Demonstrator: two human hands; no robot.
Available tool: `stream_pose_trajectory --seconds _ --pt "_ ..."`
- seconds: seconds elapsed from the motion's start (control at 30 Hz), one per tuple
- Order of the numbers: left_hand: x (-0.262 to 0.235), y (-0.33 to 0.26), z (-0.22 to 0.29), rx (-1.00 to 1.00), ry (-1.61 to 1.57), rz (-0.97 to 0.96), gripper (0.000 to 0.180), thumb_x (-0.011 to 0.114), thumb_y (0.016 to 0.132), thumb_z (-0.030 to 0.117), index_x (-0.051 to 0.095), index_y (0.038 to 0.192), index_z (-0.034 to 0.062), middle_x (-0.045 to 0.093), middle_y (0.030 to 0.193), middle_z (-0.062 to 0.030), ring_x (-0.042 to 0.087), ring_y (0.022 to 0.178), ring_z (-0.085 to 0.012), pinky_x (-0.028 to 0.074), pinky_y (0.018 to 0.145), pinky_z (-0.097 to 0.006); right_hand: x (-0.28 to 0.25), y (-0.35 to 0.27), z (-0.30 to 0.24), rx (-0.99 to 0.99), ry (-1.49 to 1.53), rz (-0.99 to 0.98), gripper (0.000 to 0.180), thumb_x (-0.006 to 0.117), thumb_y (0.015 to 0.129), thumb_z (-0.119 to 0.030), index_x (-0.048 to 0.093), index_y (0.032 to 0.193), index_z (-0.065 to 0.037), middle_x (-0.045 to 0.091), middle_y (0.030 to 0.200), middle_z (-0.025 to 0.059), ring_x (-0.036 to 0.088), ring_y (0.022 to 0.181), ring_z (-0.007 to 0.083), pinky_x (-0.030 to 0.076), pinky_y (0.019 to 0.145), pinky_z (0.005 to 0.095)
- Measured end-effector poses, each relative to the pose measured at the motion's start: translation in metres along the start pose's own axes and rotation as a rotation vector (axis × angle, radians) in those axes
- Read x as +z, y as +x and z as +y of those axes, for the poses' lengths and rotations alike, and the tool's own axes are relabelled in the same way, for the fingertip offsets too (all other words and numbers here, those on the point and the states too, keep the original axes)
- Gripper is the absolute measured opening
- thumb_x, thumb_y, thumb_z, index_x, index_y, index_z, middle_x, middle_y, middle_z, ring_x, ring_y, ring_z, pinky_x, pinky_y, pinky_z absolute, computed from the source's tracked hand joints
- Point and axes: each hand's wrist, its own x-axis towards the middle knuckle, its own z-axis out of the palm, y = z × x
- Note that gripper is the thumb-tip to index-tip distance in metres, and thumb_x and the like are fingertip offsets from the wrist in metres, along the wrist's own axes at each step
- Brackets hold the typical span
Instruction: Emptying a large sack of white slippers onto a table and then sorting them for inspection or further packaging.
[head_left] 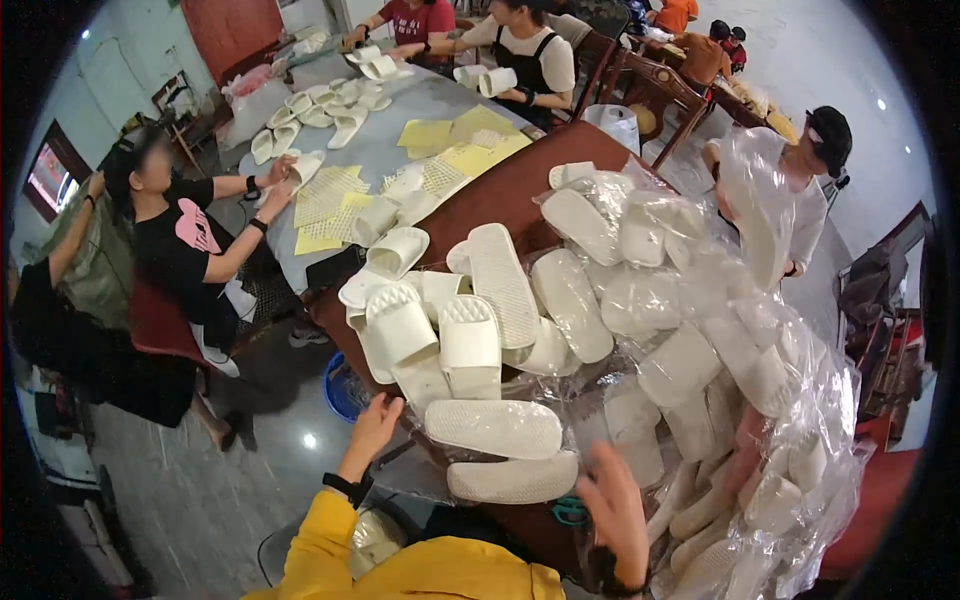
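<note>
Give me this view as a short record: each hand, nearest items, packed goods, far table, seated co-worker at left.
left hand: nothing visibly held
right hand: nothing visibly held
nearest: two slippers, white, soles up, between the hands
packed: bagged slippers, clear plastic, heaped right
far table: grey table with yellow sheets
seated co-worker: hands on white slipper

The plastic bags (808, 432) look glossy, the slipper soles (504, 287) rough
</note>
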Motion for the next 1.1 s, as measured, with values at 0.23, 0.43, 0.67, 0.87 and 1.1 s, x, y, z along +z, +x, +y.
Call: stream_pose_trajectory --seconds 0.23,0.43,0.67,0.87,1.1 --pt "0.017 0.029 0.038 0.332 0.088 0.299 0.116 0.082 0.067 0.035 0.006 0.148 0.0026 0.035 0.127 -0.0339 0.035 0.114 -0.0471 0.029 0.100 -0.053 0.083 0.105 0.076 0.216 -0.106 0.057 0.077 0.074 0.077 -0.035 0.041 0.134 0.004 0.056 0.121 0.0281 0.056 0.111 0.0386 0.043 0.095 0.0394" --pt "0.045 0.048 0.075 0.244 0.143 0.316 0.127 0.083 0.065 0.037 -0.006 0.149 0.0071 0.012 0.139 -0.0429 0.017 0.130 -0.0543 0.013 0.105 -0.064 0.096 0.105 0.085 0.386 0.111 0.113 0.048 0.071 0.081 -0.029 0.058 0.112 0.006 0.066 0.099 0.0146 0.062 0.089 0.0204 0.048 0.079 0.0306" --pt "0.019 0.137 0.110 0.194 -0.005 0.206 0.106 0.074 0.076 0.039 0.004 0.149 0.0037 0.013 0.147 -0.0357 0.010 0.138 -0.0491 0.005 0.109 -0.062 0.052 0.101 -0.019 0.234 0.859 0.369 0.026 0.061 0.090 -0.015 0.059 0.110 0.001 0.064 0.101 0.0052 0.059 0.088 0.0114 0.048 0.076 0.0253" --pt "0.004 0.162 0.040 0.455 -0.713 0.077 0.065 0.054 0.094 0.022 0.023 0.146 0.0008 0.028 0.148 -0.0182 0.028 0.136 -0.0345 0.025 0.111 -0.037 0.026 0.143 -0.123 0.148 1.070 0.409 0.031 0.056 0.095 -0.021 0.056 0.119 -0.002 0.057 0.117 0.0092 0.058 0.104 0.0193 0.047 0.089 0.0316" --pt "-0.009 0.077 0.048 0.097 -0.959 -0.178 0.049 0.041 0.100 0.037 0.040 0.138 0.0060 0.047 0.133 -0.0135 0.047 0.122 -0.0244 0.038 0.103 -0.039 0.046 0.215 -0.124 0.056 0.991 0.273 0.020 0.053 0.098 -0.025 0.056 0.110 -0.008 0.045 0.077 -0.0051 0.040 0.066 0.0039 0.034 0.057 0.0203"
